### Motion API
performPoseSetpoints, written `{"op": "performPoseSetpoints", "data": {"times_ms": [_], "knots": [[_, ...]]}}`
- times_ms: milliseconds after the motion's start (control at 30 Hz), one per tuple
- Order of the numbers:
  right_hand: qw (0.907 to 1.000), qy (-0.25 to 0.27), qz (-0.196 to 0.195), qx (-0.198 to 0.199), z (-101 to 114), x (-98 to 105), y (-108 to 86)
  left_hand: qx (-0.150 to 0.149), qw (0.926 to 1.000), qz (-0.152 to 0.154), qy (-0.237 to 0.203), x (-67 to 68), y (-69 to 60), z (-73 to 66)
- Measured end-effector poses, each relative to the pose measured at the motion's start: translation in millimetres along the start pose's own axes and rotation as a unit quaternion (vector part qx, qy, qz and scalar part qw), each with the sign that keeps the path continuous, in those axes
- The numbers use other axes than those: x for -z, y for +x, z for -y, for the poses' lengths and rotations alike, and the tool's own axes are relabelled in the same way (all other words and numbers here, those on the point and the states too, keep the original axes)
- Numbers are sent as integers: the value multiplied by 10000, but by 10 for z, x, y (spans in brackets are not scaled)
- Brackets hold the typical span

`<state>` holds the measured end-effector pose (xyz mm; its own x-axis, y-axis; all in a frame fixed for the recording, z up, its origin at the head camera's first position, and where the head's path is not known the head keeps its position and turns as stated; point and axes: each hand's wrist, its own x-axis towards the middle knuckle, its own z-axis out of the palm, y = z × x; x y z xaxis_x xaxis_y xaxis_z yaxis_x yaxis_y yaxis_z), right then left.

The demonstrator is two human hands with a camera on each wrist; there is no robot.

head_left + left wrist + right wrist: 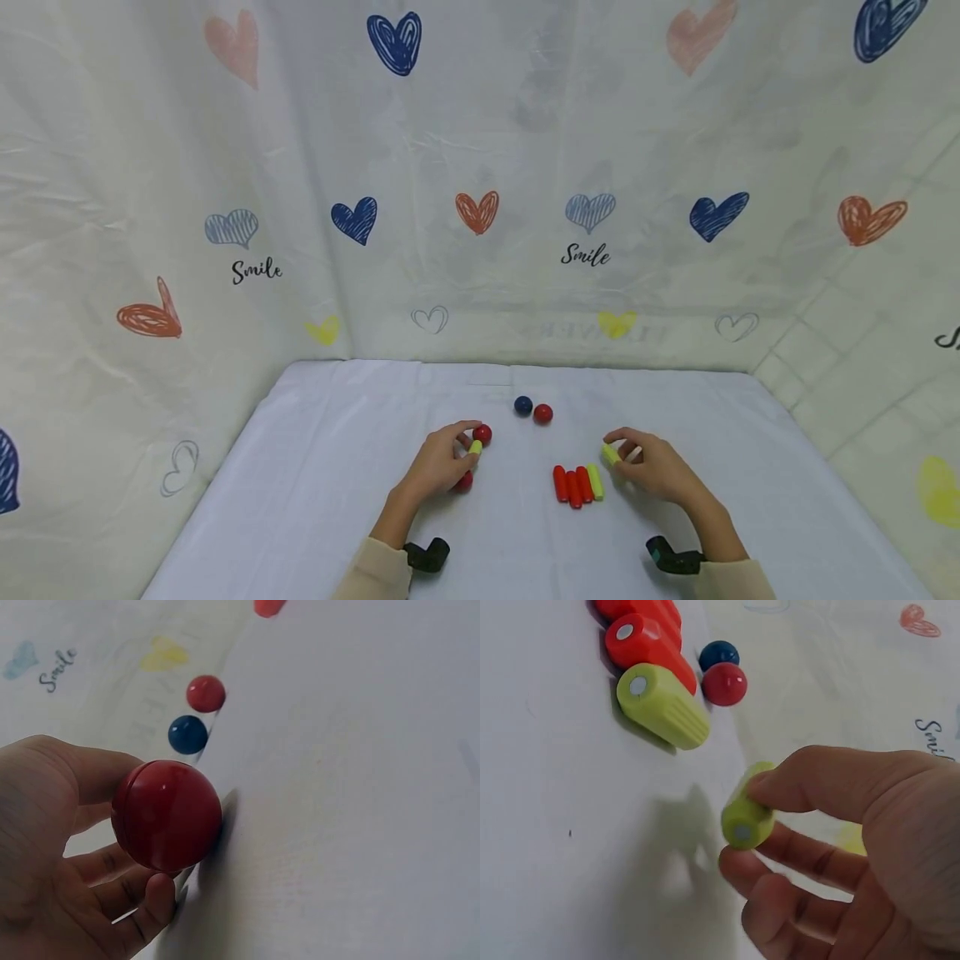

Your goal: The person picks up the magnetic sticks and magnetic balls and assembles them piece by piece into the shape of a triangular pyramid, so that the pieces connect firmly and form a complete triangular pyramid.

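My left hand [441, 457] pinches a short yellow-green stick [476, 447] between thumb and fingers. One red ball [482, 434] sits at the stick's far end, and another red ball [463, 481] shows at the near side under the thumb. In the left wrist view a large red ball [169, 816] hides the stick. My right hand [656, 468] holds up a yellow-green stick [744, 817] with a grey disc on its end, gripped by thumb and fingertips. Beside that hand lie three red sticks [573, 489] and a yellow-green stick [596, 482], side by side.
A dark blue ball [523, 406] and a red ball [543, 413] rest close together toward the back of the white-covered table [330, 417]. A pale curtain [525, 150] printed with hearts hangs behind the table and at its sides.
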<state>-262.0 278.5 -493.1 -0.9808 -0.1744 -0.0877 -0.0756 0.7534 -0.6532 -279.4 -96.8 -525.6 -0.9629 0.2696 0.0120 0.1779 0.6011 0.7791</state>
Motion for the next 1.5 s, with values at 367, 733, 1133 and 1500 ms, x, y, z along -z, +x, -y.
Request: {"op": "performPoseSetpoints", "data": {"times_ms": [367, 733, 1133, 1500], "knots": [[9970, 730, -207, 153, 304, -109, 48, -34, 9998, -15, -190, -7, 4, 23], [9944, 793, 22, 701, 741, -465, 204, 45, 9998, 2, -196, -7, 0, 19], [9900, 964, 302, 983, 987, -841, 383, 91, 9998, 28, -196, -10, -8, -10], [9889, 1079, 552, 864, 1026, -1073, 482, -93, 9999, -45, -94, -9, -8, -1]]}}
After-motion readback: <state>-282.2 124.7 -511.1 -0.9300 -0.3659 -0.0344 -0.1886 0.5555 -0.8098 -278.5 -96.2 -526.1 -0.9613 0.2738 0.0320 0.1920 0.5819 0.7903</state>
